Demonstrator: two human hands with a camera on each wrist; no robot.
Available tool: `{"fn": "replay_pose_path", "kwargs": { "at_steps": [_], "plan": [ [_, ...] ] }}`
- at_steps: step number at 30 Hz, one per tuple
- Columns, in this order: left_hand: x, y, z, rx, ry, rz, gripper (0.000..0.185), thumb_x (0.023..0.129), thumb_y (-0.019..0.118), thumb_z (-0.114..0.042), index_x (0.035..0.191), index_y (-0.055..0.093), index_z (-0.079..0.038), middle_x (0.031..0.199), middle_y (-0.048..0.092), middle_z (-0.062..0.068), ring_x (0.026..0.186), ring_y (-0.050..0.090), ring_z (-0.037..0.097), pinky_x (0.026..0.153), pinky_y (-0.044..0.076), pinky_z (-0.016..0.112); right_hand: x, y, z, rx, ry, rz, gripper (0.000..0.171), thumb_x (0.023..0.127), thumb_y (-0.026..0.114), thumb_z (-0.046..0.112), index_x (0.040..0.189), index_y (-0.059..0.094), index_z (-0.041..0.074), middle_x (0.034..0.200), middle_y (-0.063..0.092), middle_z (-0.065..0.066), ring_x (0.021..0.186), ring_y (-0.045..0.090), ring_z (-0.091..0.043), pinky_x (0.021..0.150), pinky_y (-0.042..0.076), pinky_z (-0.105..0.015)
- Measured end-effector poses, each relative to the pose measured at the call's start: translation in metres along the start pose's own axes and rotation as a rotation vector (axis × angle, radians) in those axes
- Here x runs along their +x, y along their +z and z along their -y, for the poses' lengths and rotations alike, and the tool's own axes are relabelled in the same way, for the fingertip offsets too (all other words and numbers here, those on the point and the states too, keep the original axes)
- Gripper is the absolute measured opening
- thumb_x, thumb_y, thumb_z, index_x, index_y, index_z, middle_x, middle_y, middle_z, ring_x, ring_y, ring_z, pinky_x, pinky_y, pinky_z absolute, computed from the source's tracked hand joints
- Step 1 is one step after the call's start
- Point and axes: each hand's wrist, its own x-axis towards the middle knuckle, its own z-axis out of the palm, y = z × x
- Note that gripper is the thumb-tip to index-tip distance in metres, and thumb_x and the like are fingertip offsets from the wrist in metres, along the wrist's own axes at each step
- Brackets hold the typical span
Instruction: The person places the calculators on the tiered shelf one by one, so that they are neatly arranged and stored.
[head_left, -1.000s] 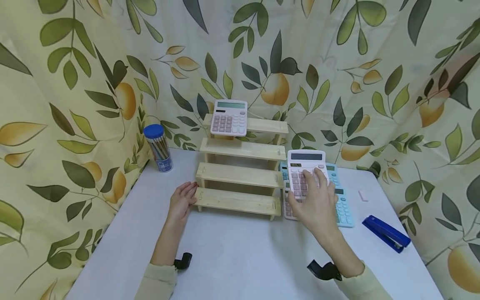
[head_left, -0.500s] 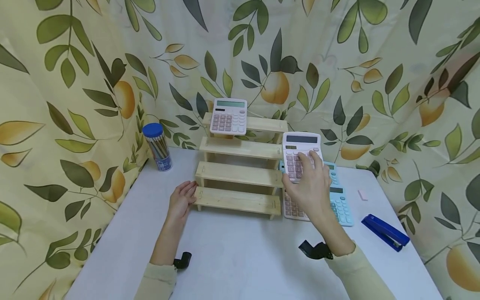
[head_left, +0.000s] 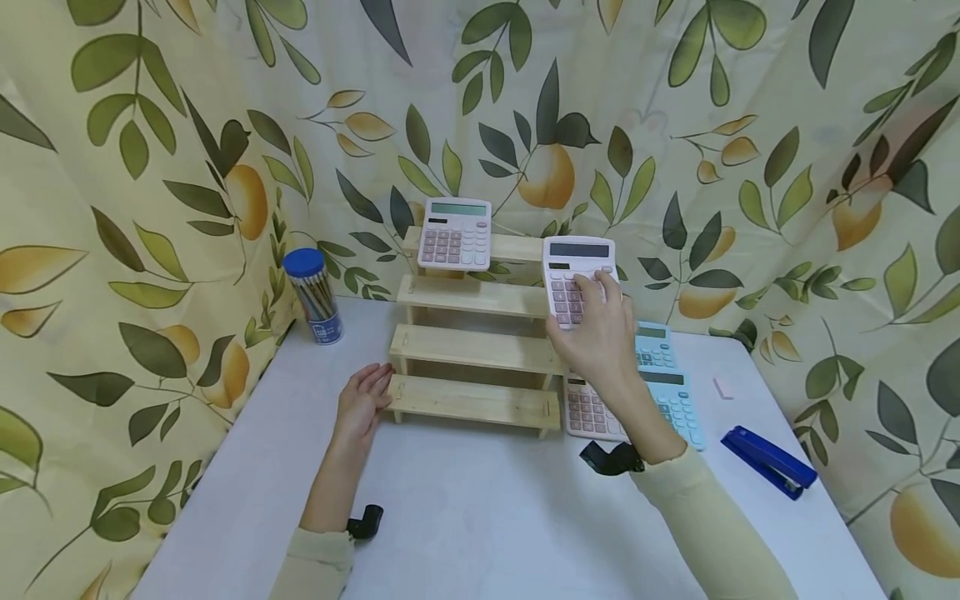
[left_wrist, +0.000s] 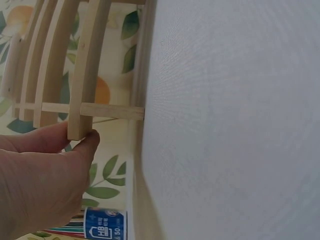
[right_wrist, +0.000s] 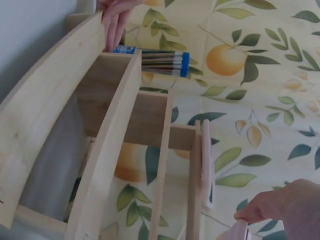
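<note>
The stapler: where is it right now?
In the head view the blue stapler lies on the table's right side, right of the blue calculators.

Shelf rack point(head_left: 480, 350) pale unfinished wood; calculator point(head_left: 576, 279) smooth pink plastic; table point(head_left: 480, 517) matt white.

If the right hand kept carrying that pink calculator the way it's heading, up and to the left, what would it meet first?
Probably the wooden stepped shelf: the right hand holds the pink calculator just beside its upper steps. Depth is hard to judge from here.
</note>
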Motion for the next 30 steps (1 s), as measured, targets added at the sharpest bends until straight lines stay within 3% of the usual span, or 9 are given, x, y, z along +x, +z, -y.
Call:
{"fn": "replay_pose_path", "kwargs": {
  "at_steps": [5, 15, 23, 30],
  "plan": [
    [0.000, 0.002, -0.001, 0.003, 0.003, 0.001, 0.076, 0.087, 0.042, 0.029, 0.157, 0.026, 0.006, 0.161, 0.040, 0.025, 0.150, 0.041, 0.031, 0.091, 0.056, 0.018, 0.015, 0.003, 0.004, -0.013, 0.005, 0.023, 0.073, 0.087, 0.073, 0.035, 0.149, 0.051, 0.004, 0.161, 0.035, -0.025, 0.137, 0.041, -0.055, 0.105, 0.037, -0.072],
    [0.000, 0.000, 0.001, -0.015, 0.004, 0.001, 0.076, 0.086, 0.041, 0.030, 0.157, 0.025, 0.006, 0.161, 0.039, 0.026, 0.150, 0.041, 0.031, 0.092, 0.056, 0.017, 0.036, 0.012, 0.015, -0.020, 0.026, 0.064, 0.072, 0.084, 0.073, 0.038, 0.145, 0.055, 0.006, 0.157, 0.040, -0.023, 0.121, 0.048, -0.051, 0.088, 0.043, -0.063],
    [0.000, -0.001, -0.001, -0.011, 0.011, 0.007, 0.076, 0.087, 0.040, 0.029, 0.158, 0.024, 0.007, 0.162, 0.037, 0.027, 0.151, 0.038, 0.034, 0.092, 0.056, 0.016, 0.054, 0.019, 0.024, -0.013, 0.016, 0.097, 0.070, 0.086, 0.072, 0.038, 0.146, 0.055, 0.005, 0.156, 0.041, -0.023, 0.126, 0.048, -0.049, 0.098, 0.043, -0.062],
    [0.001, -0.002, -0.002, -0.020, 0.004, 0.004, 0.077, 0.086, 0.041, 0.029, 0.158, 0.026, 0.006, 0.161, 0.039, 0.026, 0.150, 0.040, 0.032, 0.092, 0.056, 0.017, 0.068, 0.023, 0.031, -0.022, 0.024, 0.106, 0.069, 0.087, 0.072, 0.037, 0.145, 0.055, 0.005, 0.155, 0.040, -0.023, 0.125, 0.048, -0.049, 0.096, 0.046, -0.062]
  ]
}}
